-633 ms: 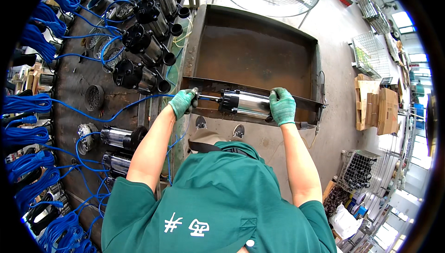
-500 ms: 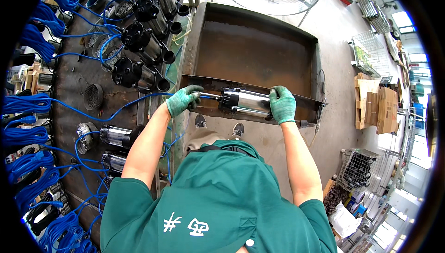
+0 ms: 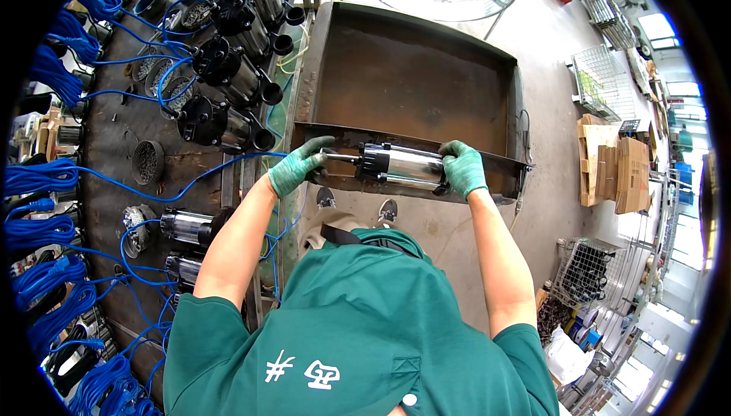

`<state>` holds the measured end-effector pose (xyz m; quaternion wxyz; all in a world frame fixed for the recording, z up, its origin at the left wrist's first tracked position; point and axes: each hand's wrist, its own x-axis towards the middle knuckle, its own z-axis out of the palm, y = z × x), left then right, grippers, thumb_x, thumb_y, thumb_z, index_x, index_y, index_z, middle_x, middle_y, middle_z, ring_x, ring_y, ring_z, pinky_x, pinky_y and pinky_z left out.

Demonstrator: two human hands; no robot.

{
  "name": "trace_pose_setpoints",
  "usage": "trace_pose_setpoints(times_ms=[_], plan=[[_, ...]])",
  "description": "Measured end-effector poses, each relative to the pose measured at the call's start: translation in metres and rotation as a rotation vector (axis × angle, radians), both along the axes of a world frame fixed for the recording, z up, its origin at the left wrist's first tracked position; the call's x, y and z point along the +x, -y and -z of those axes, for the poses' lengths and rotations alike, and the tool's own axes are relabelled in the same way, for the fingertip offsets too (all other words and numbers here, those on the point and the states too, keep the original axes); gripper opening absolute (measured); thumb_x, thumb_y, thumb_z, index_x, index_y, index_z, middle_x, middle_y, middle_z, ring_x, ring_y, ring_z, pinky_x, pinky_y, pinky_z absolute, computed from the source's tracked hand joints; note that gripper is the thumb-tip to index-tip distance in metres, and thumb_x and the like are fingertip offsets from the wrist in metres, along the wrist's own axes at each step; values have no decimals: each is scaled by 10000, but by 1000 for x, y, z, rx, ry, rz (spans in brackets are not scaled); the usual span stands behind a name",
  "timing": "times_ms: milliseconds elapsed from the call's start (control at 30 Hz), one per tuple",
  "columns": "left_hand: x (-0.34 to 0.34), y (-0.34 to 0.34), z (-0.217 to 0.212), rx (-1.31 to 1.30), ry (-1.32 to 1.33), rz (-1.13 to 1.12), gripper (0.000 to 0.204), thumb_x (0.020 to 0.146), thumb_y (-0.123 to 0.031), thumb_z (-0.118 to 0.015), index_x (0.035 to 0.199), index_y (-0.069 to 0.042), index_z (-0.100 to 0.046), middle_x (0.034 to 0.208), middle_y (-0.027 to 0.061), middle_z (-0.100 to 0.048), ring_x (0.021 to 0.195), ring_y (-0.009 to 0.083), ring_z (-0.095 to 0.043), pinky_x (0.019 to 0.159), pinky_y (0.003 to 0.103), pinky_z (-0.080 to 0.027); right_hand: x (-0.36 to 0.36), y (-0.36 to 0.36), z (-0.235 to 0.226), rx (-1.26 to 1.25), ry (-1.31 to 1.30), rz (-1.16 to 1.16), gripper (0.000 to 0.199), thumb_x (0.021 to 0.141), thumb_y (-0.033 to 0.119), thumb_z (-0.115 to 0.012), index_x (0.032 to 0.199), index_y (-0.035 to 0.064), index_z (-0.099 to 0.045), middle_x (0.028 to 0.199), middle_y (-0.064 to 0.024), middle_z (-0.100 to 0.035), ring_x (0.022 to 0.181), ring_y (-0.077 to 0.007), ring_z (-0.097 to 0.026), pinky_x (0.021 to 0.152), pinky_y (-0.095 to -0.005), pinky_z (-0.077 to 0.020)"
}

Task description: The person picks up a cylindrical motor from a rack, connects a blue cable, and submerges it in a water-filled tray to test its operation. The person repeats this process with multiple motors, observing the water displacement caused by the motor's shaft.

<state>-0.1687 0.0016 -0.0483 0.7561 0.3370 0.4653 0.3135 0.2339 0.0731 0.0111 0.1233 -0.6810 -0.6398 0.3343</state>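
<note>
So the silver motor [image 3: 406, 167] is lying sideways mid-frame, along the lower side of a rusty tray [image 3: 415, 84]. Right hand [image 3: 464, 168] grips its right end; left hand [image 3: 297, 168] is curled at the shaft [image 3: 343, 158] tip, can't tell if it's gripping.

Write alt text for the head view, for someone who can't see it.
A silver and black cylinder lies sideways at the near side of a brown metal tray, a gloved left grip at its shaft, the right grip on its opposite end. Similar units and blue cables crowd the left bench.
</note>
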Motion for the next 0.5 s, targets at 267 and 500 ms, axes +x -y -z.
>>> trace_pose_setpoints(times_ms=[267,500], plan=[[6,-1,30,376,-738,152,207,925,-64,-736,1122,-43,-679,891,19,-677,790,105,-574,722,306,-516,-1,9,4,136,-14,-11,164,862,58,-615,916,34,-768,887,-216,-743,812,-350,-733,800,-402,-581],[0,8,15,137,-205,22,564,973,-118,-685,1493,-70,-474,1025,74,-702,858,133,-635,756,310,-547,5,14,8,200,-18,-40,125,864,59,-618,894,27,-735,898,-227,-719,812,-387,-709,779,-424,-570]])
